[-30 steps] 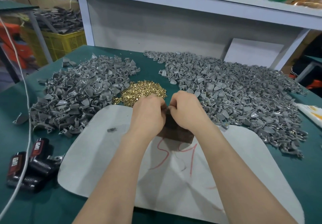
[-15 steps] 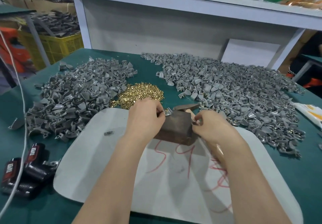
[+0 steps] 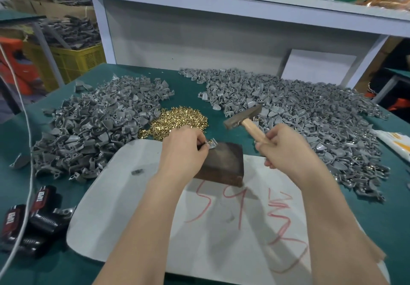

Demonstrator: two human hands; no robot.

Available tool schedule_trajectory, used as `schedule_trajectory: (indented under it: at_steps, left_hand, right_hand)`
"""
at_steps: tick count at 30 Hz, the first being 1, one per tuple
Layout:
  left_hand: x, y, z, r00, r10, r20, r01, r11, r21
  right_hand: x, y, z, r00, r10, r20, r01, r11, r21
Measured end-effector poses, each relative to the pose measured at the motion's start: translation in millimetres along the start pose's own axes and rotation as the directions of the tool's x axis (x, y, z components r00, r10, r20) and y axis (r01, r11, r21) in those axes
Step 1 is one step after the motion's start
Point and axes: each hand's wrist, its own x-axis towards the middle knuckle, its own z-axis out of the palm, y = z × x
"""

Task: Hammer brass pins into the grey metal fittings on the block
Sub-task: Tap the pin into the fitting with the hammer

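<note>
Now the dark wooden block (image 3: 224,162) sits on a white board (image 3: 199,229) near the middle of the table (image 3: 395,218), and one grey fitting (image 3: 211,144) stands on its far left corner. The left hand (image 3: 183,151) pinches that fitting, thumb and fingertips closed on it at the block's edge; whether a pin stands in it cannot be told. The right hand (image 3: 286,149) is curled round the wooden handle of the hammer (image 3: 243,116). The hammer's head is raised beyond the block's far right corner and apart from it, with a strip of green table showing beneath.

Just past the board's far edge, beyond the left hand, lies the pile of brass pins (image 3: 177,121). A heap of grey fittings (image 3: 95,129) covers the table's left side up to the board's left edge. A wider heap (image 3: 310,120) spreads along the far and right sides and reaches the board's right edge. A green gap runs between the two heaps toward the far edge.

The near half of the board shows red scrawl and is crossed by both forearms. By the near left corner lie black and red battery packs (image 3: 33,218), just beside the board, and a white cord (image 3: 26,134) runs over them.
</note>
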Motion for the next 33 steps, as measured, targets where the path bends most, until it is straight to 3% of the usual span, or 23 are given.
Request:
schedule_trajectory:
  at_steps: [4,9,11,14,15,18,19,23,24,27,29,31,33]
  left_hand:
    - [-0.6,-0.8,-1.1,1.000,-0.017,-0.005,0.017,1.000,-0.019]
    - [-0.7,-0.8,-0.4,0.999,-0.032,-0.011,0.032,0.999,-0.027]
    - [-1.1,-1.3,0.2,0.999,-0.021,-0.030,0.020,0.999,-0.032]
    - [-1.0,-0.6,1.0,0.998,0.006,-0.055,-0.009,0.999,-0.044]
    - [-0.7,-0.2,1.3,0.998,-0.001,-0.057,-0.002,0.999,-0.051]
    - [-1.0,-1.1,1.2,0.998,-0.033,-0.044,0.028,0.994,-0.106]
    - [-1.6,-1.0,1.1,0.999,-0.029,-0.043,0.024,0.993,-0.113]
    - [-1.4,0.4,1.6,0.998,0.002,-0.056,-0.008,0.994,-0.108]
    - [-1.1,0.3,1.9,0.999,-0.008,-0.053,0.002,0.994,-0.108]
    - [-1.5,-0.1,1.0,0.999,-0.037,-0.038,0.032,0.993,-0.117]
    - [-2.2,-0.4,1.4,0.998,-0.033,-0.045,0.027,0.992,-0.120]
    - [-1.8,0.9,1.5,0.998,-0.021,-0.055,0.014,0.993,-0.114]
    - [-0.9,0.0,1.9,0.998,-0.029,-0.052,0.023,0.993,-0.116]
  right_hand:
    - [-10.1,-11.8,-6.4,0.989,-0.136,-0.054,0.132,0.989,-0.068]
    - [-21.6,-17.3,-7.8,0.970,-0.234,0.066,0.237,0.971,-0.033]
    - [-25.6,-18.3,-8.2,0.935,-0.355,-0.001,0.354,0.934,-0.048]
    - [-37.3,-26.2,-8.8,0.847,-0.501,-0.180,0.522,0.847,0.100]
    - [-38.2,-26.6,-7.4,0.839,-0.520,-0.162,0.538,0.838,0.094]
    - [-41.3,-24.7,2.0,0.870,-0.480,0.110,0.491,0.866,-0.098]
    - [-42.0,-24.5,3.2,0.883,-0.457,0.108,0.467,0.878,-0.104]
    - [-43.3,-27.4,-0.3,0.829,-0.507,-0.235,0.538,0.839,0.089]
    - [-43.4,-27.9,0.1,0.832,-0.512,-0.212,0.537,0.839,0.083]
    - [-45.7,-26.5,7.2,0.882,-0.466,0.074,0.471,0.877,-0.098]
    - [-44.2,-28.8,5.9,0.875,-0.485,-0.002,0.482,0.870,-0.108]
    - [-46.3,-31.9,2.8,0.830,-0.520,-0.203,0.539,0.841,0.045]
    - [-46.8,-30.3,5.4,0.817,-0.530,-0.226,0.561,0.822,0.101]
